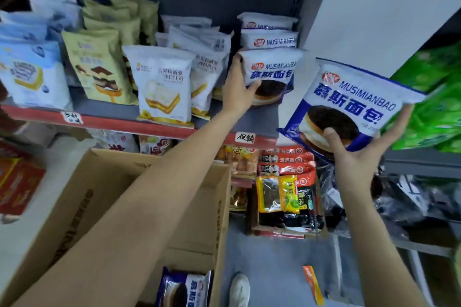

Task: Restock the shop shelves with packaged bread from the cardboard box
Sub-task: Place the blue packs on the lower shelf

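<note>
A blue-and-white mousse bread pack [349,104] is held up by the right hand [359,157], thumb pressed on its front and fingers curled behind its lower edge; it is kept in the air, to the right of the shelf end. The left hand [237,90] is closed round the left side of the front shelf pack [270,75] of the same bread, which stands on the grey shelf [259,119] at its right end, with two more such packs [268,32] lined up behind it. "MUSIMIANBAO" is printed on each. Just to the left, white sandwich packs [162,87] and beige cake packs [99,65] are ranged along the shelf; paler blue packs [30,70] stand at the far left. A handwritten tag [245,137] is fixed on the red shelf edge. Below, the cardboard box [139,209] stands open with one further bread pack [184,286] inside. Green bags [434,107] are seen behind the raised pack, and a white shoe [239,289] on the floor.
</note>
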The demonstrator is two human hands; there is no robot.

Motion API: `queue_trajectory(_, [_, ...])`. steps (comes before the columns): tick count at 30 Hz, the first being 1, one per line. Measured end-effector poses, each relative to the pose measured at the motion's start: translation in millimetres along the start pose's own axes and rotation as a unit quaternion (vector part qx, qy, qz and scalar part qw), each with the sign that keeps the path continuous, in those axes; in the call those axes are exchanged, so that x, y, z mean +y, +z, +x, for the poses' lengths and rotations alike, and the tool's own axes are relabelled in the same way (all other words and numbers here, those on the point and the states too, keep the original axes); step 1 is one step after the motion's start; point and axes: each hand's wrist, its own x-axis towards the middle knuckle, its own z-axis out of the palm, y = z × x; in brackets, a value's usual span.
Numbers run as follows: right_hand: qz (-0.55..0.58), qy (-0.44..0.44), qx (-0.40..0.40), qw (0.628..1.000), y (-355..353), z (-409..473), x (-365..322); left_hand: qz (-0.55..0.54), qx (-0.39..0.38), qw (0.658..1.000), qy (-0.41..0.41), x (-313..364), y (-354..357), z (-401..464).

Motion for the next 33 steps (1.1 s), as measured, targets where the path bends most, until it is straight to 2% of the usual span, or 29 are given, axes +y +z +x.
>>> queue_trajectory(1, [0.002,0.007,-0.018,1.0,7,6,6,0.006,0.008,1.0,-0.022,-3,6,10])
queue_trajectory(5, [0.024,0.047,-0.115,0.992,46,28,42,-0.025,0.001,0.999,-0.022,-7,21,38])
queue_trajectory(9, [0.032,0.067,-0.139,0.988,94,45,74,-0.19,-0.014,0.971,-0.144,0,-1,22])
queue_trajectory(12, [-0.022,0.07,-0.147,0.986,120,46,85,-0.239,-0.035,0.958,-0.153,0,-25,-28])
queue_trajectory(17, [-0.178,0.103,-0.147,0.968,126,24,83,-0.144,-0.032,0.978,-0.145,-12,-40,-63])
queue_trajectory(19, [-0.208,0.113,-0.139,0.961,117,17,80,-0.127,-0.036,0.98,-0.148,-18,-44,-68])
queue_trajectory(22, [-0.178,0.119,-0.123,0.969,99,-3,66,-0.092,-0.01,0.987,-0.132,-22,-53,-85])
queue_trajectory(26, [-0.138,0.075,-0.142,0.977,78,-62,39,-0.016,0.083,0.995,-0.054,-48,-74,-135])
queue_trajectory(28, [-0.133,0.044,-0.179,0.974,76,-95,28,0.069,0.105,0.992,-0.024,-74,-91,-164])
queue_trajectory(30, [-0.131,0.018,-0.246,0.96,80,-127,23,0.151,0.092,0.984,-0.012,-104,-114,-196])
queue_trajectory(33, [-0.165,0.002,-0.385,0.908,98,-179,27,0.221,-0.017,0.975,-0.03,-157,-150,-249])
